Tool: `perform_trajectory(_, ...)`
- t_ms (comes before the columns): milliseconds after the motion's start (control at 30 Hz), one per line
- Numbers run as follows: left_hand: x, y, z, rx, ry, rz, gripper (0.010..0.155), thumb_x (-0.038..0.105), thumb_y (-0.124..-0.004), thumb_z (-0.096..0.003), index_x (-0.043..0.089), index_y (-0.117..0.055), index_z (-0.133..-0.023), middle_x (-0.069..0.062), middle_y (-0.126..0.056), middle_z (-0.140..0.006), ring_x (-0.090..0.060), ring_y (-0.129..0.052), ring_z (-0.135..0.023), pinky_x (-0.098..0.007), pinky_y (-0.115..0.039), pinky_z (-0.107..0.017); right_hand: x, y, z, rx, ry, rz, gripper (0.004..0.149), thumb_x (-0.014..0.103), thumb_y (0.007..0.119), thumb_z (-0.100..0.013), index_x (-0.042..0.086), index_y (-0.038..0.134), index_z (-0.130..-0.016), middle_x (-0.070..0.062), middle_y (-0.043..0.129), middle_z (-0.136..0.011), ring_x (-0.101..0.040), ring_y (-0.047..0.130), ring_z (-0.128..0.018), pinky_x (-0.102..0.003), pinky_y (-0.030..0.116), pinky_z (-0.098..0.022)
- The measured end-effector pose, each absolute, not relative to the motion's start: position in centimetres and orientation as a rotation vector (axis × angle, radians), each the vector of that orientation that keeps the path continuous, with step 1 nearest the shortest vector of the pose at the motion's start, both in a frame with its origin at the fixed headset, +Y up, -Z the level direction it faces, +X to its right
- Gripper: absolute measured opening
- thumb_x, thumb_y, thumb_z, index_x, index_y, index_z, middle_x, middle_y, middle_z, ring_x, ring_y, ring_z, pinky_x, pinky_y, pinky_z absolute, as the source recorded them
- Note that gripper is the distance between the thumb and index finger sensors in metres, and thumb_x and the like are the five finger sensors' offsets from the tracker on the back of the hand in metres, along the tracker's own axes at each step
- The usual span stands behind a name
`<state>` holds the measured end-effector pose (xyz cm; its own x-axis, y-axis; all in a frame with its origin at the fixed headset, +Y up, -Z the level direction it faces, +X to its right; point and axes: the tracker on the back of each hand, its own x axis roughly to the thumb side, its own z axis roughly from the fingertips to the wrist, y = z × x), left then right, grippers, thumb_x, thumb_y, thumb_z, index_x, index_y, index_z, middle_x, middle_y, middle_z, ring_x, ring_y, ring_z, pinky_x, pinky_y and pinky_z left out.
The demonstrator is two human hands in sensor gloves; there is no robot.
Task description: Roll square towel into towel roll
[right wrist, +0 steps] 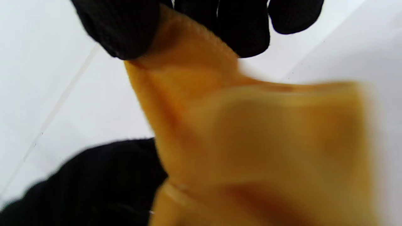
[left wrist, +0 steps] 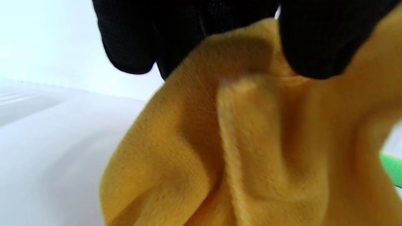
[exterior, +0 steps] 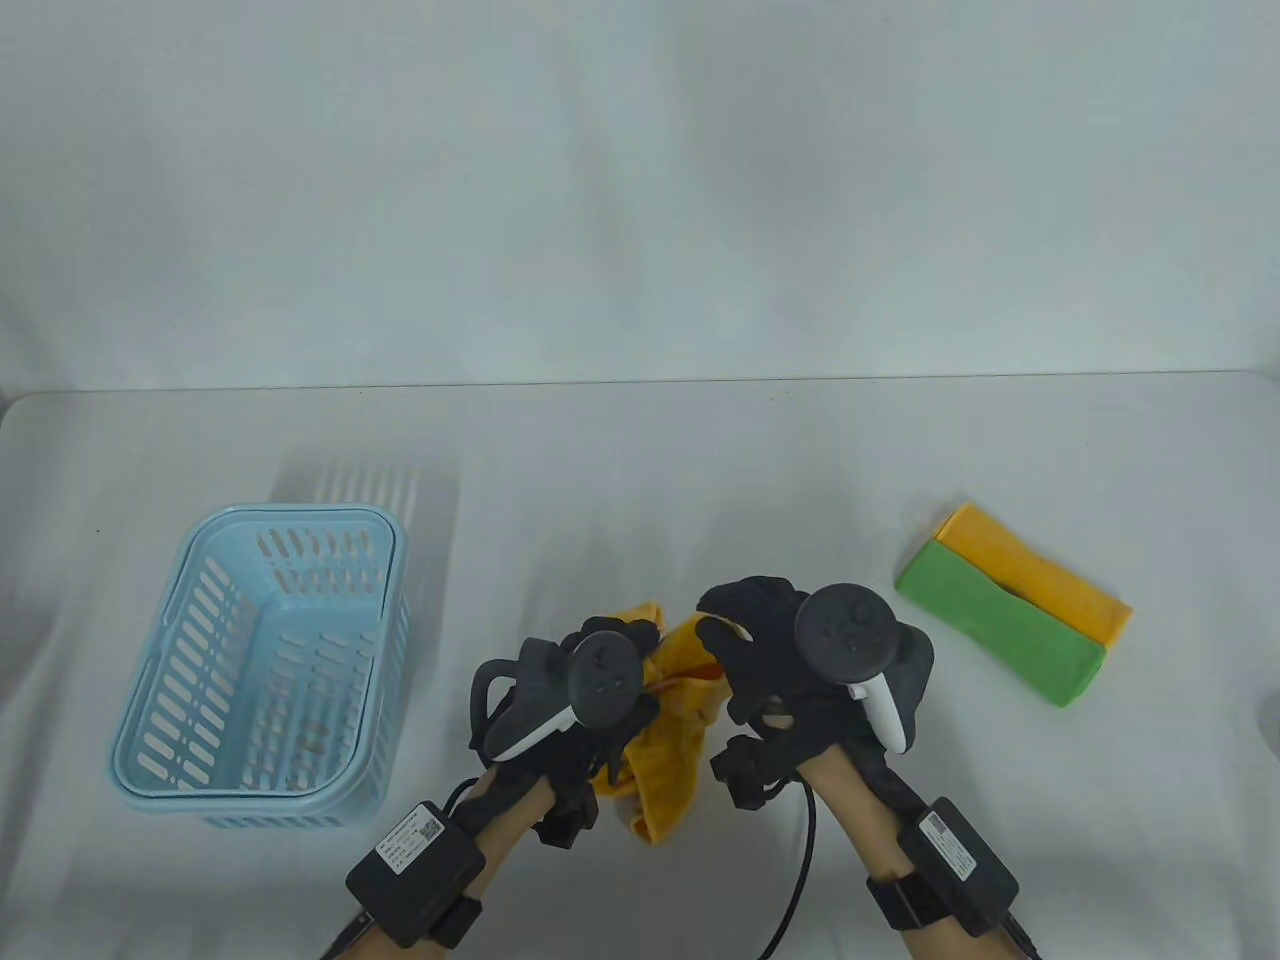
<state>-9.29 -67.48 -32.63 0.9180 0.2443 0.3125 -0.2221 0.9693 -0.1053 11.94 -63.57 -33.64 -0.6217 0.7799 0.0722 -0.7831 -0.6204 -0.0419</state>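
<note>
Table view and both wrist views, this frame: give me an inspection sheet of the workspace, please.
Surface: white table, bare in the middle.
Job's things: yellow towel, crumpled, lifted between both hands.
Clutter: light blue basket at left; folded green towel against folded yellow-orange towel at right.
Hands: left hand and right hand both pinch the towel.
Cables: black cable by the right forearm.
Surroundings: plain white backdrop.

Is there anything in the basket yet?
No, in the table view the blue basket shows only its bare slotted floor, while both hands hold the yellow towel beside it.
</note>
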Motion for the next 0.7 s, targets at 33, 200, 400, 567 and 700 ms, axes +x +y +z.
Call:
perform_trajectory(33, -9.5, -67.5, -32.6, -0.075, -0.331, 0.246, 0.085, 0.054, -0.084, -0.0325, 0.028, -0.046, -0.105, 0.001, -0.056, -0.105, -0.026, -0.086, -0.082, -0.048, -0.074, -0.065, 12.1, -63.2, -34.0, 0.045, -0.061, 2.225, 0.037, 0.042, 0.081, -0.036, 0.037, 0.079, -0.072, 0.005, 0.083, -0.081, -0.027, 0.084, -0.075, -0.054, 0.066, -0.063)
perform_trajectory(200, -10.8, -66.7, -32.5, -0.059, -0.306, 0.288, 0.095, 0.064, -0.077, -0.0302, 0.029, -0.037, -0.109, -0.002, -0.045, -0.114, -0.036, -0.074, -0.097, -0.054, -0.068, -0.070, 12.8, -61.2, -35.6, -0.009, 0.037, 2.186, 0.037, 0.040, 0.080, -0.036, 0.037, 0.079, -0.073, 0.003, 0.092, -0.073, -0.027, 0.092, -0.066, -0.054, 0.071, -0.058)
perform_trajectory(400, -13.0, -65.4, -32.8, -0.012, -0.224, 0.414, 0.091, 0.064, -0.074, -0.0337, 0.029, -0.037, -0.109, -0.004, -0.044, -0.115, -0.039, -0.068, -0.101, -0.056, -0.065, -0.071, 13.3, -57.6, -36.4, -0.014, -0.018, 2.257, 0.037, 0.038, 0.082, -0.035, 0.038, 0.080, -0.072, 0.002, 0.097, -0.060, -0.024, 0.096, -0.057, -0.053, 0.074, -0.056)
perform_trajectory(567, -14.3, -65.1, -33.1, -0.011, -0.187, 0.467, 0.090, 0.063, -0.074, -0.0344, 0.029, -0.037, -0.109, -0.004, -0.045, -0.115, -0.039, -0.068, -0.101, -0.056, -0.065, -0.071, 13.3, -54.4, -36.7, 0.007, -0.068, 2.274, 0.037, 0.036, 0.083, -0.035, 0.040, 0.082, -0.072, 0.003, 0.096, -0.058, -0.024, 0.095, -0.055, -0.053, 0.073, -0.057)
perform_trajectory(700, -15.0, -64.8, -33.3, -0.003, -0.170, 0.493, 0.090, 0.062, -0.074, -0.0347, 0.029, -0.037, -0.109, -0.004, -0.045, -0.115, -0.039, -0.068, -0.101, -0.056, -0.065, -0.071, 12.8, -51.4, -36.6, 0.066, -0.115, 2.287, 0.037, 0.035, 0.083, -0.035, 0.041, 0.084, -0.072, 0.004, 0.096, -0.058, -0.024, 0.094, -0.056, -0.053, 0.072, -0.058)
